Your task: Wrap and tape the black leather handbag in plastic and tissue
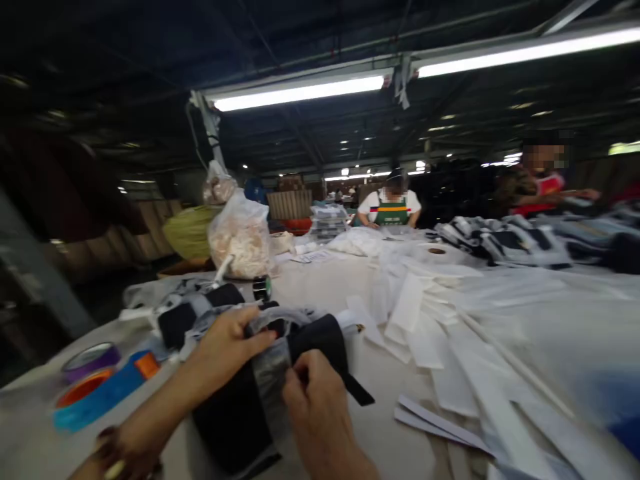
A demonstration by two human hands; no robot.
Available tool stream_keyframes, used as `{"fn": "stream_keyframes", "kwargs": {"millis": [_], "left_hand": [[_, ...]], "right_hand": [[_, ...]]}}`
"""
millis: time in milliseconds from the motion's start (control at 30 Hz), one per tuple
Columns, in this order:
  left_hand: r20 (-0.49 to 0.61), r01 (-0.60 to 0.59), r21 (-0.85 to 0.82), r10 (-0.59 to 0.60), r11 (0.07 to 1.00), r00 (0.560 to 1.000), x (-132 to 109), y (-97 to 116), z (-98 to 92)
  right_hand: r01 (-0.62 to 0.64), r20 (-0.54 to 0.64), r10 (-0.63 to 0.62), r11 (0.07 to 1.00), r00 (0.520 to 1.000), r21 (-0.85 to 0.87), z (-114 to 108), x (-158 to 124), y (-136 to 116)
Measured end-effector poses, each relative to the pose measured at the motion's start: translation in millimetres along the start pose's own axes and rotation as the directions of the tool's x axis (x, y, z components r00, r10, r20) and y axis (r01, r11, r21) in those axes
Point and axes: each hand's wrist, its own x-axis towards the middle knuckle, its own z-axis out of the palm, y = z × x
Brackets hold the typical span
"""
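Between my hands lies a folded black fabric piece point(233, 417) with a band of clear plastic point(273, 380) across it. A black flap point(320, 337) with a narrow strap end sticks out at its right. My left hand point(233, 340) grips the upper edge, thumb on the near side and fingertips partly hidden behind the plastic. Lower and to the right, my right hand point(315, 407) has its fingers curled and pinched together at the plastic beside the black flap. Its fingertips are partly hidden. Slight blur softens both hands.
A blue and orange tape dispenser point(105, 393) and a purple tape roll point(93, 360) lie at left. Wrapped black pieces point(180, 323) and a stuffed plastic bag point(243, 233) stand behind. White paper strips point(425, 320) spread rightward. Two people point(393, 203) work across the table.
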Motion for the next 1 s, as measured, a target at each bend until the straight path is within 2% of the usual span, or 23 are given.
{"fn": "stream_keyframes", "kwargs": {"millis": [67,267,400,567,767,900,933,1000], "left_hand": [[0.006,0.020,0.043,-0.020,0.999,1.000,-7,-5,-10.9],[-0.038,-0.024,0.184,0.032,0.983,0.999,-2,-8,-0.6],[-0.088,-0.009,0.295,0.037,0.955,0.995,-4,-6,-1.6],[-0.071,-0.015,0.240,0.033,0.971,0.997,-3,-5,-1.7],[-0.103,-0.003,0.213,0.025,0.977,0.994,-1,-13,-7.5],[-0.106,0.043,0.170,-0.025,0.984,0.994,2,-15,-12.1],[-0.102,0.058,0.159,-0.042,0.986,0.994,3,-14,-12.6],[-0.091,0.090,0.167,-0.075,0.982,0.993,3,-10,-13.4]], "right_hand": [[-0.015,-0.005,0.015,1.000,1.000,0.019,9,5,0],[-0.058,-0.038,0.058,0.998,0.998,-0.007,0,0,8],[-0.110,-0.036,0.110,0.994,0.993,-0.013,1,2,4],[-0.124,-0.024,0.124,0.992,0.992,0.000,-2,6,3],[-0.207,-0.102,0.208,0.978,0.973,0.024,-9,11,13],[-0.149,0.008,0.149,0.984,0.989,0.093,-13,5,18],[-0.138,0.005,0.139,0.983,0.990,0.117,-15,4,19],[-0.128,-0.072,0.141,0.979,0.987,0.157,-18,3,22]]}}
